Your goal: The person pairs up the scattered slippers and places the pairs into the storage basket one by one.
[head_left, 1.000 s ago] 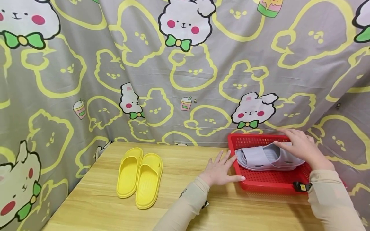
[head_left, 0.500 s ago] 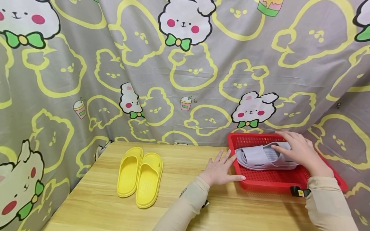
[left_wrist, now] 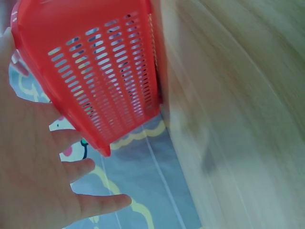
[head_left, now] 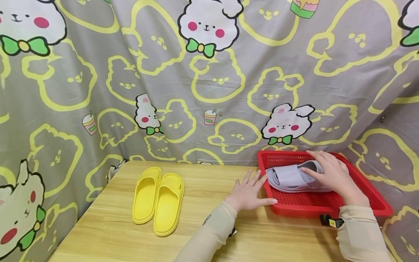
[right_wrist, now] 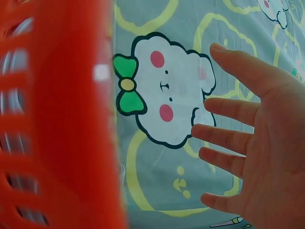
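Note:
A red plastic basket [head_left: 373, 198] with perforated sides stands on the right of the table. In it lies a light grey sandal [head_left: 288, 176], its heel end partly covered by my right hand [head_left: 334, 176]. That hand is over the basket, and the right wrist view shows its fingers [right_wrist: 224, 138] spread and nearly straight, holding nothing. My left hand [head_left: 247, 195] is at the basket's left edge with fingers splayed, the fingertips and thumb right at the rim. From the left wrist, the basket's slotted wall [left_wrist: 109, 71] shows beside the extended fingers [left_wrist: 102, 205].
A pair of yellow slippers, one left slipper [head_left: 146, 198] and one right slipper [head_left: 168, 207], lies side by side on the left of the wooden table [head_left: 209, 189]. A grey cartoon-print curtain [head_left: 229, 83] hangs behind and beside the table. A black strap [head_left: 330, 221] is at the right wrist.
My right hand has moved left over the sandal, uncovering the basket's right side. The left hand, the basket and the yellow slippers stay where they were.

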`<state>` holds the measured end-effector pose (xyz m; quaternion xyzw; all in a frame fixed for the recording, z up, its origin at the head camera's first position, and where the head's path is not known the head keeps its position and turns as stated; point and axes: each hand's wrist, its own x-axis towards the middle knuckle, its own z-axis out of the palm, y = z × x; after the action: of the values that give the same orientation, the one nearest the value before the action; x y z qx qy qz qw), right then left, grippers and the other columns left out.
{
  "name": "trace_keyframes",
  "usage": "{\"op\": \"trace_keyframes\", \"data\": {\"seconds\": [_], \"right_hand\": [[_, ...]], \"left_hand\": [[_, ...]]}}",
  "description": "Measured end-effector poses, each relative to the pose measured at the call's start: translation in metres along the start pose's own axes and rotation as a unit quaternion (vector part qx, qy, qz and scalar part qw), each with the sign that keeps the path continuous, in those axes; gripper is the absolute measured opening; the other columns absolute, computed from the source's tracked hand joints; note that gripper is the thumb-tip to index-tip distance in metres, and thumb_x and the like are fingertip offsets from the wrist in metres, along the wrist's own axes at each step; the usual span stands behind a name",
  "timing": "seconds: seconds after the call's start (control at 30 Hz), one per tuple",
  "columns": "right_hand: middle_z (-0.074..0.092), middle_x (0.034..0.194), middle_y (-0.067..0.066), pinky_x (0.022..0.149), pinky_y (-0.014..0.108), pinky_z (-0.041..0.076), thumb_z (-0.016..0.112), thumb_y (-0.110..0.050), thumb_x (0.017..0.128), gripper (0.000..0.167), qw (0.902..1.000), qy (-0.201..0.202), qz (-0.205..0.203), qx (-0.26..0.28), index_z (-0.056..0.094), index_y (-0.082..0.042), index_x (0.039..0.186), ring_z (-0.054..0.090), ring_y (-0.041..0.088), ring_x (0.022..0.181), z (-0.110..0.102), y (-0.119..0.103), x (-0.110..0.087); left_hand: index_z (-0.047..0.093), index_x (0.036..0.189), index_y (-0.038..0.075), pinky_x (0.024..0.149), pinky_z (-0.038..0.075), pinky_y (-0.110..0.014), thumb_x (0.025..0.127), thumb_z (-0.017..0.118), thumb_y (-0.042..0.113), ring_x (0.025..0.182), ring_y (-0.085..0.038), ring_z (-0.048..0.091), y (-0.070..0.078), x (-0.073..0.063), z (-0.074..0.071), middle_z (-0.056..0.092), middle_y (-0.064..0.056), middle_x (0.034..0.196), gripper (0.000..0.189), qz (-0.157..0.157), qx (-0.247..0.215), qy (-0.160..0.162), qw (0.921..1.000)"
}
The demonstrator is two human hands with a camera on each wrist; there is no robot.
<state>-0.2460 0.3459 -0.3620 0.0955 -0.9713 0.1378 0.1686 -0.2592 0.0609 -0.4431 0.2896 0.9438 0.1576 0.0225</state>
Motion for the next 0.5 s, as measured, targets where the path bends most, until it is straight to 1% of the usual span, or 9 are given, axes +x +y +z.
{"op": "trace_keyframes", "data": {"seconds": [0.1, 0.2, 0.37, 0.5], "right_hand": [[0.043, 0.141, 0.029, 0.097, 0.075, 0.024, 0.069, -0.053, 0.083, 0.079, 1.0, 0.003, -0.001, 0.004, 0.043, -0.008, 0.143, 0.033, 0.05, 0.129, 0.004, -0.003, -0.001], [0.044, 0.141, 0.029, 0.099, 0.075, 0.024, 0.07, -0.051, 0.084, 0.079, 0.9998, 0.009, -0.011, 0.016, 0.043, -0.007, 0.143, 0.033, 0.049, 0.129, 0.007, -0.006, -0.003], [0.044, 0.141, 0.029, 0.097, 0.075, 0.025, 0.071, -0.049, 0.084, 0.078, 0.9992, 0.022, -0.018, 0.028, 0.043, -0.008, 0.145, 0.034, 0.048, 0.129, 0.012, -0.01, -0.008], [0.041, 0.143, 0.029, 0.095, 0.078, 0.023, 0.068, -0.052, 0.085, 0.08, 0.9994, 0.014, -0.001, 0.032, 0.04, -0.01, 0.147, 0.032, 0.05, 0.13, 0.015, -0.012, -0.011]], "left_hand": [[-0.001, 0.153, 0.047, 0.113, 0.023, -0.067, 0.082, 0.034, 0.085, 0.154, -0.026, 0.002, 0.002, -0.001, 0.0, 0.005, 0.008, 0.166, 0.087, -0.005, 0.008, 0.004, 1.0], [0.005, 0.154, 0.044, 0.113, 0.024, -0.067, 0.083, 0.033, 0.084, 0.154, -0.026, 0.004, 0.004, -0.003, -0.001, 0.008, 0.006, 0.166, 0.086, -0.008, 0.016, 0.014, 0.9997], [0.013, 0.156, 0.038, 0.113, 0.025, -0.066, 0.085, 0.028, 0.084, 0.154, -0.026, 0.005, 0.007, -0.008, -0.001, 0.013, 0.004, 0.165, 0.086, -0.009, 0.046, 0.026, 0.9986], [0.013, 0.156, 0.038, 0.113, 0.026, -0.065, 0.086, 0.026, 0.083, 0.154, -0.025, 0.006, 0.008, -0.013, -0.001, 0.014, 0.004, 0.165, 0.084, -0.012, 0.059, 0.031, 0.9977]]}}
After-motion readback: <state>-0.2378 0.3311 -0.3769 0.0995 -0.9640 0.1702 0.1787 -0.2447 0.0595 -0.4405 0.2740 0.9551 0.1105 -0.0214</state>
